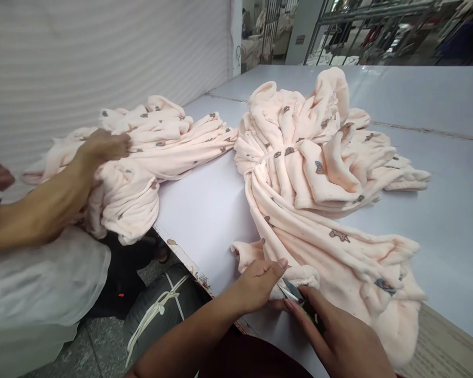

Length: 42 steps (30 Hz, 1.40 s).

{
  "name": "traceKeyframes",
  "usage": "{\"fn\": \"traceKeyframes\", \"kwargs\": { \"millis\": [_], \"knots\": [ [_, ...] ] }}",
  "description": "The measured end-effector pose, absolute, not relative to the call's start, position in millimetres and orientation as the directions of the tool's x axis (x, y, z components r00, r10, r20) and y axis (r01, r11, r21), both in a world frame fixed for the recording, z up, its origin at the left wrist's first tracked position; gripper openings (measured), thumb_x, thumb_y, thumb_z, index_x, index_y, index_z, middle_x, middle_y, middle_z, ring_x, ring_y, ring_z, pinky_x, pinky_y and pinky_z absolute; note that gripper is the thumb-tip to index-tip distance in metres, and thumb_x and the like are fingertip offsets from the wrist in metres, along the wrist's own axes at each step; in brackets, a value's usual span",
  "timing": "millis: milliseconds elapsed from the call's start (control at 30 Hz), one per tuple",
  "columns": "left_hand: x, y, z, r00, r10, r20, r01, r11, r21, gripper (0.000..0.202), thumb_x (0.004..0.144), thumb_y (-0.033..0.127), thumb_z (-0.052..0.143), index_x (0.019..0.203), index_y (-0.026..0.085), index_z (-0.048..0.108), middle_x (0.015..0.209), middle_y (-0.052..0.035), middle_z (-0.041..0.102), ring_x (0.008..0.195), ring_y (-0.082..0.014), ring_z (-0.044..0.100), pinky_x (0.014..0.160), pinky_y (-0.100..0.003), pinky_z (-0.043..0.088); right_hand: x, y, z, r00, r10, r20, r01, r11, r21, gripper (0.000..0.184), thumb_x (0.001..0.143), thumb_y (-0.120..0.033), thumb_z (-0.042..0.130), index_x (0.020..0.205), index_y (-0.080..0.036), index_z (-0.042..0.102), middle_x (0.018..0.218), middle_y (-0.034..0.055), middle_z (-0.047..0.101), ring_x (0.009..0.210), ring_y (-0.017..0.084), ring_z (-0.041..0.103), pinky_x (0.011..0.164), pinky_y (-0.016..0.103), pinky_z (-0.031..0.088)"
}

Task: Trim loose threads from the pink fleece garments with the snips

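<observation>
A pale pink plush garment (pixel 339 257) with small animal prints lies gathered on the white table in front of me. My left hand (pixel 258 286) pinches the garment's edge between thumb and fingers. In my right hand (pixel 335 331) is a pair of thread snips (pixel 294 292), its pointed blades parted and up against the held edge. Part of the snips' body is hidden behind my fingers. Behind this piece, more of the same pink cloth (pixel 291 142) is bunched in a heap.
A co-worker's hand (pixel 102 144) at the left grips another pink garment (pixel 142 142) at the table edge. A dark bundle tied with white cord (pixel 161 310) sits on the floor below. Cardboard (pixel 445 346) lies at the lower right; metal racks (pixel 370 26) stand behind the table (pixel 205 210).
</observation>
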<state>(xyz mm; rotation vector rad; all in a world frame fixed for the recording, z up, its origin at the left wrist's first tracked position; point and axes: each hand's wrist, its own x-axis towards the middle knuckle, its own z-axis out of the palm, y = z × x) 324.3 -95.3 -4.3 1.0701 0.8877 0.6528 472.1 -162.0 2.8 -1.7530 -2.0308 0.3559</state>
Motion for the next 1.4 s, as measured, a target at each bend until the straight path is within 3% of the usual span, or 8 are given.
{"fn": "traceKeyframes", "kwargs": {
  "millis": [133,300,400,600,833,1000,1167,1400],
  "knots": [
    [325.8,-96.0,-2.0,0.555,0.802,-0.222,-0.048,0.297,0.954,0.052,0.086,0.055,0.037,0.061,0.013,0.054,0.058,-0.0006,0.047,0.055,-0.0103,0.042,0.056,-0.024,0.033,478.4,-162.4,1.2,-0.207,0.964,0.169,0.886,0.258,-0.386,0.036,0.093,-0.045,0.029,0.085,-0.028,0.06,0.069,-0.0013,0.072,0.055,0.021,0.068,0.042,0.027,0.045],
    [322.6,-96.5,-7.8,0.538,0.817,-0.209,-0.087,0.3,0.95,0.031,0.081,0.041,0.05,0.078,0.013,0.062,0.066,-0.0018,0.052,0.061,-0.0124,0.047,0.061,-0.024,0.037,503.5,-157.0,-3.4,-0.182,0.983,-0.041,0.649,0.089,-0.755,0.027,0.086,-0.046,0.043,0.095,-0.029,0.063,0.087,-0.0017,0.072,0.08,0.019,0.068,0.062,0.021,0.052],
    [301.1,-98.6,-7.1,0.385,0.922,0.04,0.069,-0.072,0.995,0.015,0.074,0.023,0.051,0.072,0.014,0.062,0.088,-0.0063,0.057,0.081,-0.0173,0.053,0.076,-0.028,0.041,526.2,-146.0,-9.9,0.075,0.995,-0.073,0.51,-0.101,-0.854,0.033,0.08,-0.054,0.047,0.083,-0.026,0.065,0.083,-0.0002,0.069,0.085,0.022,0.064,0.07,0.024,0.05],
    [233.1,-100.3,-3.4,0.5,0.814,-0.296,0.765,-0.255,0.592,0.019,0.076,0.022,0.044,0.065,0.017,0.06,0.067,-0.0022,0.061,0.067,-0.0183,0.056,0.07,-0.03,0.042,553.5,-130.9,-26.9,0.337,0.937,-0.089,0.391,-0.225,-0.892,0.043,0.08,-0.06,0.042,0.08,-0.023,0.063,0.094,0.0056,0.067,0.095,0.026,0.058,0.079,0.035,0.047],
    [291.5,-108.8,-17.7,0.493,0.855,-0.163,0.814,-0.387,0.434,0.029,0.084,0.04,0.046,0.099,0.018,0.057,0.094,-0.0064,0.061,0.09,-0.0232,0.054,0.082,-0.035,0.038,566.1,-137.6,-4.8,0.477,0.879,-0.007,0.373,-0.21,-0.904,0.041,0.088,-0.052,0.031,0.079,-0.023,0.058,0.075,0.0048,0.064,0.057,0.017,0.056,0.047,0.027,0.044],
    [334.8,-107.8,-60.6,0.773,0.621,-0.129,0.617,-0.689,0.38,0.038,0.076,0.039,0.058,0.108,0.019,0.05,0.108,-0.0051,0.056,0.099,-0.0213,0.05,0.085,-0.032,0.039,566.9,-155.5,-4.8,0.358,0.922,0.149,0.537,-0.072,-0.841,0.027,0.088,-0.047,0.037,0.081,-0.026,0.051,0.088,0.0048,0.064,0.079,0.021,0.06,0.056,0.028,0.049],
    [328.3,-96.2,-96.0,0.691,0.697,-0.191,0.72,-0.639,0.27,0.029,0.077,0.018,0.051,0.106,0.016,0.051,0.105,-0.0092,0.055,0.098,-0.0251,0.048,0.084,-0.039,0.038,532.8,-151.8,-35.0,-0.063,0.987,0.147,0.737,0.146,-0.66,0.028,0.075,-0.043,0.057,0.097,-0.026,0.054,0.101,0.002,0.065,0.083,0.021,0.064,0.062,0.028,0.052],
    [297.0,-82.6,-90.8,0.566,0.795,-0.219,0.822,-0.522,0.228,0.027,0.072,0.014,0.048,0.098,0.016,0.054,0.099,-0.009,0.056,0.095,-0.0251,0.049,0.082,-0.04,0.038,555.2,-122.1,-53.5,0.024,0.986,0.165,0.955,0.027,-0.297,0.018,0.085,-0.033,0.041,0.095,-0.02,0.047,0.116,0.0114,0.053,0.068,0.024,0.062,0.04,0.031,0.038]
  ]
}}
